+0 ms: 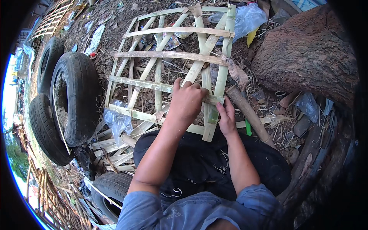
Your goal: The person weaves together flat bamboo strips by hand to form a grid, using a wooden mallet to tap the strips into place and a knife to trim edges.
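A lattice of split bamboo strips point(159, 63) lies on the ground before my knees. My left hand point(186, 101) is closed on one of its cross strips point(145, 83), knuckles up, near the right side. My right hand point(227, 118) pinches the same strip's right end, by the upright edge strip point(224, 73). Part of the cross strip is hidden under my left hand. Below my hands, the lower end of another strip point(209, 134) reaches to my dark-clothed lap.
Several old tyres point(80, 96) stand and lie at the left. A thick tree trunk point(306, 57) fills the upper right. Beside my right hand lie a wooden stick point(249, 114) and a bright green object point(248, 127). Plastic bags point(245, 19) and bamboo scraps litter the soil.
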Motion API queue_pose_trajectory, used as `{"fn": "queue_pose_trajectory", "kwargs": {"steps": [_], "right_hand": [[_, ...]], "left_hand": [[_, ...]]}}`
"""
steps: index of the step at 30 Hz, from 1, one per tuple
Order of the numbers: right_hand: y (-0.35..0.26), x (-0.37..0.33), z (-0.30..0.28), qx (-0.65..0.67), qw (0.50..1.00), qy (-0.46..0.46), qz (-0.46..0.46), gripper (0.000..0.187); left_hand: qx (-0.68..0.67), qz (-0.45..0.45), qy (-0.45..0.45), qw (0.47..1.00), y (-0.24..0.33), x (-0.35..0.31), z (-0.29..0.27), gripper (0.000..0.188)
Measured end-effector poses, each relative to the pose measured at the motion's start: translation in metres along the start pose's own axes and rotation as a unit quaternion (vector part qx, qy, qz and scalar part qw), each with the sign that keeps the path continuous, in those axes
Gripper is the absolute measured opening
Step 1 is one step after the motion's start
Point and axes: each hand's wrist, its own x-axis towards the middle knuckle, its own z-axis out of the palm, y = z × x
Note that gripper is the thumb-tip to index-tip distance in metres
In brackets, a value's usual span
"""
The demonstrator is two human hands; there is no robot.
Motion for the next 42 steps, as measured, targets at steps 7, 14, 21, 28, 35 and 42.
{"fn": "queue_pose_trajectory", "kwargs": {"steps": [7, 14, 21, 28, 35, 42], "right_hand": [[-0.004, 0.001, -0.004, 0.055, 0.997, 0.01, 0.049, 0.021], [0.006, 0.003, 0.001, 0.048, 0.997, 0.022, 0.055, 0.023], [-0.011, -0.002, 0.017, 0.056, 0.995, 0.036, 0.072, 0.031], [-0.017, -0.005, 0.016, 0.061, 0.995, 0.009, 0.084, 0.036], [-0.02, -0.006, 0.017, 0.05, 0.993, -0.04, 0.101, 0.043], [-0.035, -0.003, 0.027, 0.093, 0.989, 0.01, 0.114, 0.029]], "left_hand": [[-0.025, -0.018, 0.121, 0.992, 0.014, -0.022, -0.018, 0.044], [-0.021, -0.027, -0.201, 0.979, 0.016, -0.053, 0.001, 0.051], [-0.129, 0.02, -0.31, 0.942, 0.015, -0.045, 0.013, 0.055], [-0.121, -0.03, -0.289, 0.949, 0.02, -0.049, 0.009, 0.079], [-0.159, -0.085, -0.337, 0.924, 0.017, -0.05, -0.013, 0.104], [-0.19, -0.126, -0.274, 0.934, 0.01, -0.044, -0.006, 0.09]]}}
